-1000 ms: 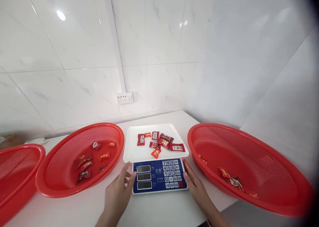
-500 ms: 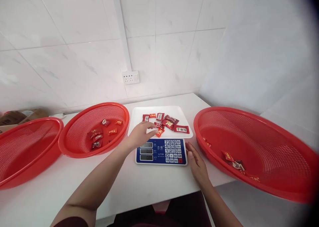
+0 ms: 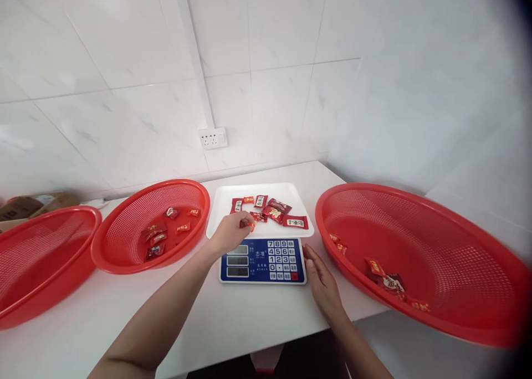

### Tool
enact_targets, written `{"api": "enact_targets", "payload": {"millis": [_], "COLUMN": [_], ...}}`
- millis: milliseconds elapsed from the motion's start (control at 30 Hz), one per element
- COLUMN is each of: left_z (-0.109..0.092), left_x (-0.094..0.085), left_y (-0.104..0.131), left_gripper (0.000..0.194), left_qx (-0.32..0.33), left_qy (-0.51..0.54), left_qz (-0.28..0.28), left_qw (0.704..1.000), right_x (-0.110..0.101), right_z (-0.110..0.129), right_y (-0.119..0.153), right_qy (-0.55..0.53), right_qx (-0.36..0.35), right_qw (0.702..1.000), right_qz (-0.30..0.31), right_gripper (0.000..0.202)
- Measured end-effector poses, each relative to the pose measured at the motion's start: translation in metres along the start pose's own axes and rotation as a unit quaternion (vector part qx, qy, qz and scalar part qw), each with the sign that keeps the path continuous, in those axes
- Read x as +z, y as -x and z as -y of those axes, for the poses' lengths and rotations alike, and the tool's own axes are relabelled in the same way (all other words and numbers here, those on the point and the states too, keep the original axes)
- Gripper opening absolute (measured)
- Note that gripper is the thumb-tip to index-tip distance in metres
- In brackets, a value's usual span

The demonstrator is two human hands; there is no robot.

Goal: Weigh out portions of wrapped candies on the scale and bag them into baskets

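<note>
My left hand (image 3: 233, 232) is closed over the near edge of the white weighing pan, its fingers pinching a small orange-red wrapped candy (image 3: 251, 224). Several red-wrapped snacks lie on the pan (image 3: 220, 199), among them a long packet (image 3: 295, 222) at the right and a glossy red packet (image 3: 274, 214) in the middle. Below the pan is the blue front panel of the digital scale (image 3: 260, 268), with keys and three small displays. My right hand (image 3: 321, 279) rests against the scale's right side, fingers extended and holding nothing.
On the right stands a big red mesh basket (image 3: 440, 224) with several wrapped snacks inside. Another red basket (image 3: 106, 260) with several snacks sits left of the scale, and a third red basket (image 3: 41, 290) is farther left. A wall socket (image 3: 213, 138) is behind the white table (image 3: 216, 323).
My left hand has closed its fingers on the small orange-red candy and drawn it slightly left on the pan. My right hand stays beside the scale. The camera view has shifted a little.
</note>
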State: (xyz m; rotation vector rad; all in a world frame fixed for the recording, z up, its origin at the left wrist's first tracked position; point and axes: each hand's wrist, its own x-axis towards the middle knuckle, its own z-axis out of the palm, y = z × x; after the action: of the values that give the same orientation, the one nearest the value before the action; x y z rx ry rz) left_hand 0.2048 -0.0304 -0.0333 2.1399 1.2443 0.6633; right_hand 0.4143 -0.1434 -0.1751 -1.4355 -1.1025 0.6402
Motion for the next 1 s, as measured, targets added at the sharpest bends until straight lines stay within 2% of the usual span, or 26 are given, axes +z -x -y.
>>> {"api": "enact_targets", "payload": {"millis": [67,133,200,233,300,367,433,533,633,767,867,1000], "left_z": [-0.009,-0.022,-0.033,-0.037,-0.041,-0.04,-0.037,-0.037,-0.041,-0.049,-0.052,-0.054], "left_x": [-0.008,-0.01,-0.001,0.008,0.031,0.056,0.075,0.089,0.092,0.095,0.095,0.092], "left_y": [0.012,0.031,0.053,0.064,0.084,0.098,0.106,0.11,0.11,0.114,0.118,0.124], "left_gripper": [0.012,0.012,0.013,0.014,0.018,0.018,0.016,0.011,0.008,0.005,0.002,0.008], "left_qx": [-0.001,0.001,0.006,0.018,0.042,0.035,-0.01,-0.087,-0.136,-0.169,-0.189,-0.203], "left_qy": [0.016,0.044,0.069,0.073,0.074,0.087,0.117,0.181,0.241,0.281,0.277,0.256], "left_qz": [-0.024,-0.033,-0.01,0.007,0.044,0.067,0.06,0.027,0.013,0.0,-0.002,0.012], "left_qw": [1.0,0.998,0.998,0.997,0.995,0.993,0.991,0.979,0.961,0.945,0.942,0.945], "right_x": [-0.001,-0.003,-0.007,-0.008,-0.011,-0.011,-0.011,-0.01,-0.011,-0.013,-0.014,-0.011], "right_z": [0.0,0.0,0.002,0.004,0.01,0.017,0.023,0.027,0.027,0.026,0.027,0.025], "right_y": [0.001,0.005,0.012,0.015,0.022,0.026,0.027,0.024,0.022,0.022,0.021,0.018], "right_qy": [0.02,0.06,0.098,0.108,0.11,0.107,0.111,0.113,0.102,0.076,0.045,0.013], "right_qx": [-0.015,-0.067,-0.19,-0.266,-0.393,-0.447,-0.457,-0.458,-0.456,-0.453,-0.448,-0.44], "right_qw": [1.0,0.995,0.974,0.955,0.913,0.886,0.874,0.868,0.868,0.868,0.868,0.871], "right_qz": [-0.013,-0.047,-0.078,-0.073,-0.015,0.067,0.12,0.154,0.168,0.187,0.207,0.219], "right_gripper": [0.044,0.037,0.033,0.035,0.048,0.059,0.061,0.056,0.056,0.058,0.052,0.042]}}
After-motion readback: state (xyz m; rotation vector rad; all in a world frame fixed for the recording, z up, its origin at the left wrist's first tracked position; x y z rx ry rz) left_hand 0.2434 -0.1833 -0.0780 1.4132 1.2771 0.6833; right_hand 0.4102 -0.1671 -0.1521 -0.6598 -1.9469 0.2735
